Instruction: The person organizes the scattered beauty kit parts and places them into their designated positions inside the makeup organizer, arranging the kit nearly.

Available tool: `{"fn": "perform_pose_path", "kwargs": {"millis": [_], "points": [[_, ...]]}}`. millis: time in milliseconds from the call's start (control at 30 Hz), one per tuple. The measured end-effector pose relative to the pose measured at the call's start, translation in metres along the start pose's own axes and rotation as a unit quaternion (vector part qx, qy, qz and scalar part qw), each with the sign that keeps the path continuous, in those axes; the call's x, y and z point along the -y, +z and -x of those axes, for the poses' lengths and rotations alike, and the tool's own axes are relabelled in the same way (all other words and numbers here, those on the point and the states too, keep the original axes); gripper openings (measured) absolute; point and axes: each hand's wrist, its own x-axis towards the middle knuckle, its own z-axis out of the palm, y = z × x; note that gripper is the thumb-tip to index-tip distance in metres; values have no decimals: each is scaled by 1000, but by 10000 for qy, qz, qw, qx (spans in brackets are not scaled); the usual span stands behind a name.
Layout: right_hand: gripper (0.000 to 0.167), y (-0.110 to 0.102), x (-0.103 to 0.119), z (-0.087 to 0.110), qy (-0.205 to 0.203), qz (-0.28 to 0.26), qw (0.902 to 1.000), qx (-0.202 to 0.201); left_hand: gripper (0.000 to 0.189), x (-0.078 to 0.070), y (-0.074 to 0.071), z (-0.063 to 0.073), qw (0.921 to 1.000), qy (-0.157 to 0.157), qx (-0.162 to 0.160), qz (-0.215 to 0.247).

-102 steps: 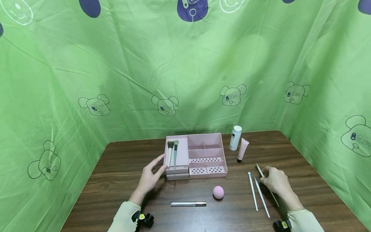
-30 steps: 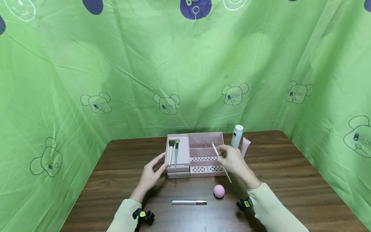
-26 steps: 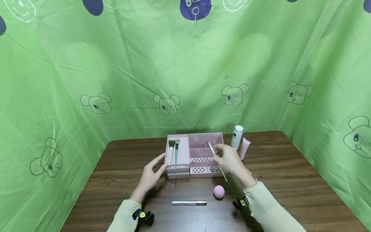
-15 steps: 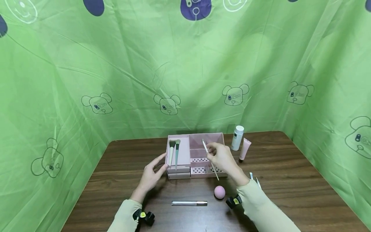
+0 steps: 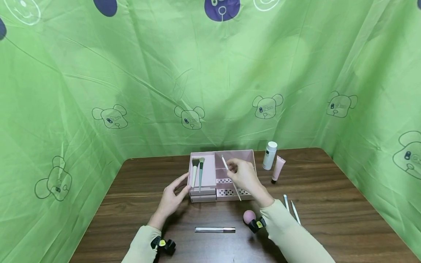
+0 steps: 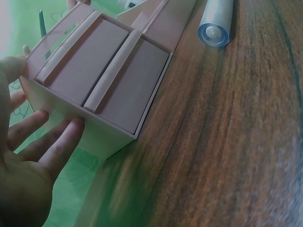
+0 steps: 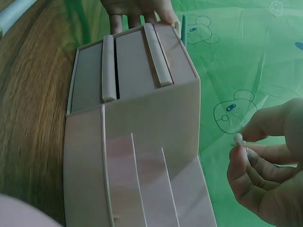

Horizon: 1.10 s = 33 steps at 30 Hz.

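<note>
My right hand (image 5: 246,178) pinches a thin white makeup brush (image 5: 224,163) above the compartments of a pink makeup organizer (image 5: 206,168). The brush slants, its far end toward the back and its handle toward me. In the right wrist view, thumb and fingertips (image 7: 239,140) meet on it, seen end-on. At the organizer's left side, my left hand (image 5: 169,202) rests with extended fingers touching the wall and the thumb by the top front edge, as the left wrist view shows. Two brushes with green-toned handles, one pale (image 5: 194,174) and one darker (image 5: 201,173), lie on the organizer's top left.
A white bottle (image 5: 269,156) and a pink squeeze tube (image 5: 278,169) stand right of the organizer. Two slim white brushes (image 5: 286,202) lie partly behind my right sleeve. A pink ball-shaped sponge (image 5: 249,216) sits near my right wrist; a silver tube (image 5: 215,229) lies in front.
My right hand has picked up the brush from the table's right side and carried it left over the organizer, still drifting left. My left hand has stayed in place.
</note>
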Motion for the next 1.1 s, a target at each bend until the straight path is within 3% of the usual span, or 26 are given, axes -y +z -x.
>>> {"fn": "perform_pose_path", "kwargs": {"millis": [267,533,1100], "points": [[25,7,10,-6,62,-77,9999,67,45,1,0,0,9999,88,-47,-39],[23,16,15,-9,-88,2,10000,-47,45,0,2,2,9998,-110,-131,83],[19,27,24,-18,-67,-65,9998,-160,47,0,0,0,10000,-62,-10,16]]}}
